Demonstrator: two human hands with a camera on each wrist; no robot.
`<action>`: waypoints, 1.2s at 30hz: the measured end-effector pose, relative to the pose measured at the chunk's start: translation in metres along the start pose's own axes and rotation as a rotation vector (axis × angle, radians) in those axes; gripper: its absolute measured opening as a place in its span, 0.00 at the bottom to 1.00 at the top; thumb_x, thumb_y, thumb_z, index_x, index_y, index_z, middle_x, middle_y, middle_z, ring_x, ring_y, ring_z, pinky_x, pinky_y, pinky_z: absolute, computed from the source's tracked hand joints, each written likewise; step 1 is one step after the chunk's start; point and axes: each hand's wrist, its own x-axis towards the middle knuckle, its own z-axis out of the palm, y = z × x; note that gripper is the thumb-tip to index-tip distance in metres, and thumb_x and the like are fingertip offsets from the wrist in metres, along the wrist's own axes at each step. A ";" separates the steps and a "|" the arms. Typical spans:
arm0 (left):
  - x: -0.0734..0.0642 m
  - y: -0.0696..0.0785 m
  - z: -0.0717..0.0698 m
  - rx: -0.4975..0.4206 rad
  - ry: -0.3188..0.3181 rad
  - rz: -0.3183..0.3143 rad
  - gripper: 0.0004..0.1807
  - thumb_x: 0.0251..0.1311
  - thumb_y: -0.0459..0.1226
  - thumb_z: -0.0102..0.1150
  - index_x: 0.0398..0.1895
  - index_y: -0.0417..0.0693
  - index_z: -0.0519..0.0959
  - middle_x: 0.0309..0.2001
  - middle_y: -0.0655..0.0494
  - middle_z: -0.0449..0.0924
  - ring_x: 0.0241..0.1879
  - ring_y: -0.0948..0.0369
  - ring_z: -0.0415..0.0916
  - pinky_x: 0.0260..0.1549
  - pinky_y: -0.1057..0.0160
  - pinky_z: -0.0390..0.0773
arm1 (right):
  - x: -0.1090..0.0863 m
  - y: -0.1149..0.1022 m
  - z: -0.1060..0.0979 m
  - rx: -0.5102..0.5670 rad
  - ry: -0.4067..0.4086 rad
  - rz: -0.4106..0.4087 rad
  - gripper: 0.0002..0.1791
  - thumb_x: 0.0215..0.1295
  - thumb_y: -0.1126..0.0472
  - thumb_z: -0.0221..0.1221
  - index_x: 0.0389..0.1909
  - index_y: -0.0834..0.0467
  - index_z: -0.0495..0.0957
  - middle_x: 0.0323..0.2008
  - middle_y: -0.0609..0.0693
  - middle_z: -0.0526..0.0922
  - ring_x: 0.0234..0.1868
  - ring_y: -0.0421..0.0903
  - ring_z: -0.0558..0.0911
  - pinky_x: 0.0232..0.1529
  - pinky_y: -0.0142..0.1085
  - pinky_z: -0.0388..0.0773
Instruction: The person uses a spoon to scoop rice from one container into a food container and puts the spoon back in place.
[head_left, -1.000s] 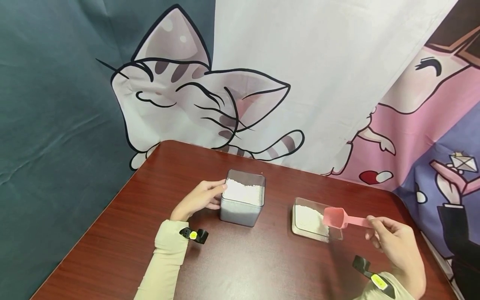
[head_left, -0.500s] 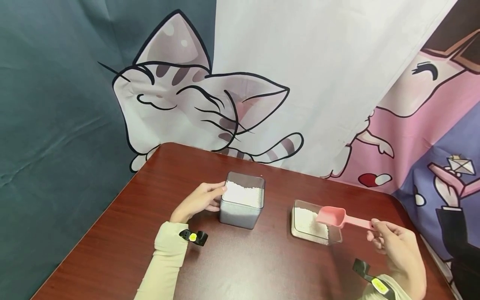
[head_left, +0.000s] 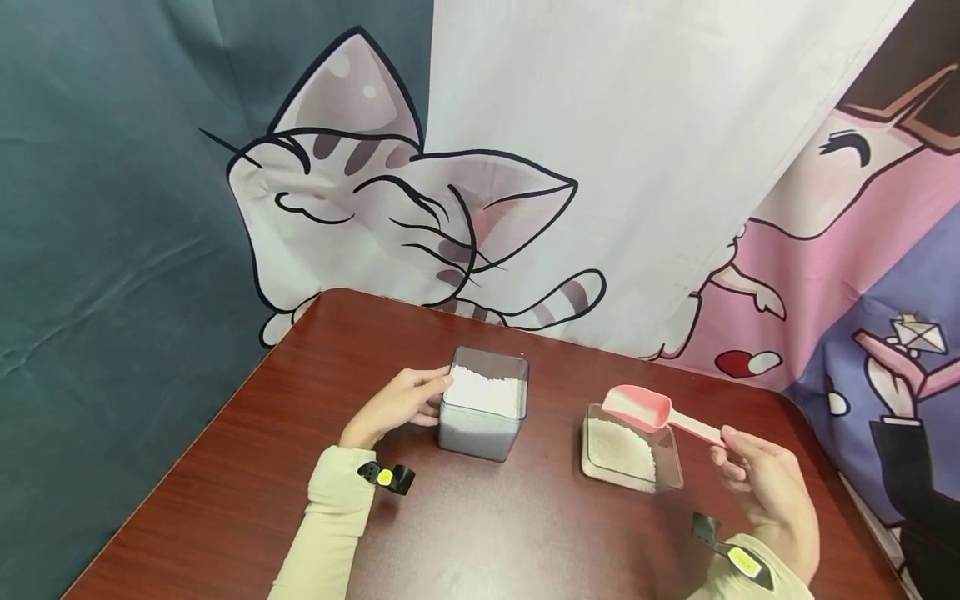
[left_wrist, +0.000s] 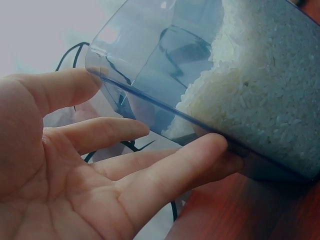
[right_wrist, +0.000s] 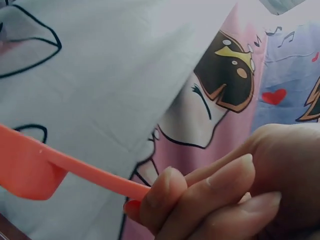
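A tall clear square container point(head_left: 483, 429) holds white rice point(head_left: 483, 390). My left hand point(head_left: 399, 404) is at its left side, fingers fairly straight and touching the wall and rim, as the left wrist view shows. My right hand point(head_left: 772, 479) pinches the handle end of a pink scoop point(head_left: 686, 422) between thumb and fingers. The scoop's bowl hangs over the far edge of a low clear box point(head_left: 667, 467), which holds more rice point(head_left: 618, 446). Inside, the bowl looks pale; whether rice lies in it I cannot tell. In the right wrist view the scoop point(right_wrist: 95, 175) is seen from the side.
Both containers stand on a dark red-brown table point(head_left: 480, 533), the tall one left of the low one. Behind the table's back edge hangs a cloth backdrop point(head_left: 637, 125) with cartoon figures. A black wrist strap point(head_left: 386, 477) is on the left sleeve, and another point(head_left: 731, 554) on the right.
My right hand has moved left with the scoop, whose bowl went from over the low box's right part to above its far edge. My left hand stays on the tall container.
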 end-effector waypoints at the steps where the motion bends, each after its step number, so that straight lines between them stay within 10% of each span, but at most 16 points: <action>1: 0.000 0.000 0.000 0.002 -0.003 0.003 0.31 0.64 0.47 0.50 0.65 0.41 0.63 0.55 0.38 0.72 0.38 0.53 0.80 0.37 0.55 0.81 | 0.002 0.001 0.002 0.017 -0.026 -0.016 0.21 0.72 0.68 0.39 0.25 0.63 0.79 0.16 0.49 0.76 0.15 0.40 0.51 0.15 0.32 0.37; 30: 0.000 0.001 0.000 0.018 -0.005 0.008 0.30 0.64 0.47 0.50 0.65 0.43 0.63 0.52 0.40 0.75 0.38 0.55 0.80 0.36 0.55 0.81 | 0.036 0.006 0.079 0.012 -0.190 -0.112 0.18 0.70 0.70 0.43 0.26 0.66 0.79 0.14 0.50 0.79 0.08 0.40 0.60 0.09 0.32 0.38; 36: -0.001 0.000 0.000 0.007 -0.011 0.007 0.30 0.64 0.47 0.50 0.65 0.42 0.63 0.51 0.39 0.74 0.38 0.54 0.80 0.37 0.55 0.81 | 0.043 0.010 0.105 -0.119 -0.077 -0.104 0.14 0.67 0.66 0.51 0.23 0.64 0.79 0.11 0.49 0.76 0.06 0.36 0.63 0.07 0.28 0.43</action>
